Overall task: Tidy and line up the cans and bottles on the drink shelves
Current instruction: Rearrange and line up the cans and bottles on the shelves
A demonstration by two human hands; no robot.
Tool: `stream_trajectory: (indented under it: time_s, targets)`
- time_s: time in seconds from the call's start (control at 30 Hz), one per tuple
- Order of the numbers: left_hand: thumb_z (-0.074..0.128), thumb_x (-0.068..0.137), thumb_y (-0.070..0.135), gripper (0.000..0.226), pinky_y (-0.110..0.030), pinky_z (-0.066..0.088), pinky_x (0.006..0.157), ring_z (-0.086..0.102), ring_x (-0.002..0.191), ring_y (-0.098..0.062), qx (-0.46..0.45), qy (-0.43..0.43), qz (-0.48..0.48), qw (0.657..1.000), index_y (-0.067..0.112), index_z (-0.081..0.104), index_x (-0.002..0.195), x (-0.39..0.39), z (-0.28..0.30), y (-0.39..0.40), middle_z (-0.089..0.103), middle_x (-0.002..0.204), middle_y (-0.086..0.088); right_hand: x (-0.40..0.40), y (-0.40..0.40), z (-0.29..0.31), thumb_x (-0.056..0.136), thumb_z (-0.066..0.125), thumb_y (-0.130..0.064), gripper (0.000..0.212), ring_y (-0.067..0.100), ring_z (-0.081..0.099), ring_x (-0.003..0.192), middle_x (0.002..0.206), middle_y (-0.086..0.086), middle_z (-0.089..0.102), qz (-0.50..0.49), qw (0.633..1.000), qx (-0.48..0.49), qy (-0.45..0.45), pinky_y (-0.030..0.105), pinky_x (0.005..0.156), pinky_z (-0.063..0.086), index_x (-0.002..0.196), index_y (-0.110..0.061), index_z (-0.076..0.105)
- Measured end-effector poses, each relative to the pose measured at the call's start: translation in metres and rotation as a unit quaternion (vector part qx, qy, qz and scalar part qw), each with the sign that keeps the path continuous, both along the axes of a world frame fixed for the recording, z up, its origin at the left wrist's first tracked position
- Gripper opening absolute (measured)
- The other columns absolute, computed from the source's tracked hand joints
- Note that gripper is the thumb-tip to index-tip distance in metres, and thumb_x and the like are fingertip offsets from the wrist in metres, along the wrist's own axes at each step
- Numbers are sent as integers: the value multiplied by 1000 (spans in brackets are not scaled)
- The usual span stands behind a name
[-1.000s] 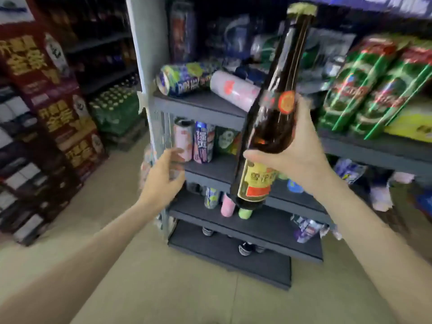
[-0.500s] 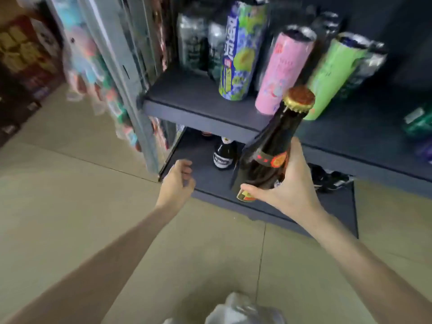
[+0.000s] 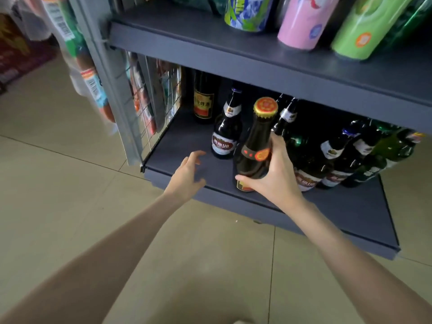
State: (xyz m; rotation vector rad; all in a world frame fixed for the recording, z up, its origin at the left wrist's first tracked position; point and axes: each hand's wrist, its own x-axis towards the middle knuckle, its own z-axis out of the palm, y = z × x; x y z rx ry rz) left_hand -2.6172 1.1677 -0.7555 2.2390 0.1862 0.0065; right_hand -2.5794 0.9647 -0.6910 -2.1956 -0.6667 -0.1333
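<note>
The right hand [image 3: 274, 176] has its fingers [image 3: 279, 142] and thumb curled round the body of a dark brown glass bottle with a gold crown cap and red-orange labels [image 3: 253, 146], gripping it low so the neck stands nearly upright, its base at or just above the front of the dark grey bottom shelf [image 3: 187, 141]. I cannot tell whether it touches down yet. It looks like she means to set it into the row. The left hand [image 3: 189, 176] hovers over the bare shelf, fingers loosely spread, holding nothing, perhaps ready to steady a neighbour. Just behind its fingertips stands a dark bottle with a red-and-white label [image 3: 225, 134]; farther back, a brown bottle with a gold-and-red label [image 3: 203, 101]. Right of the gripping fingers crowd more dark and green bottles [image 3: 350, 155], leaning unevenly. Overhead, tall pink and green cans [image 3: 327, 22] stand on the next shelf.
</note>
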Motion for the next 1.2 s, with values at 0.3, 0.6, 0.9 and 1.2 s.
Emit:
stream_trajectory:
  time_s: [0.3,0.6,0.9,1.2]
  targets:
    - [66,77,4,68,-24,40,79,49,103,-15,-15,-10,37,999,20,34,135,8,-27,32,47,122,-3,33,69,-31,53,90,-17,98,15,41,120,128,11,44,14,999,35,-28,-1,94,24,133,1,36]
    - [78,73,17,83,-25,38,95,45,125,-15,-95,-44,128,986,16,29,139,26,-45,29,45,136,-2,59,129,-42,60,87,-23,102,19,35,125,135,14,39,-14,997,72,-19,6,93,19,140,-1,27]
    - [80,69,31,83,-44,44,95,51,118,-22,-53,-73,197,976,17,33,137,47,-53,11,54,129,-2,58,85,-52,77,73,-28,64,15,48,116,121,4,45,-67,983,160,-55,32,102,43,129,-6,43]
    - [80,71,25,82,-42,43,99,53,118,-25,-63,-54,186,979,15,33,137,102,-47,39,58,126,-6,103,85,-104,64,85,-17,93,21,44,126,134,10,44,-132,982,108,84,28,106,36,139,-4,29]
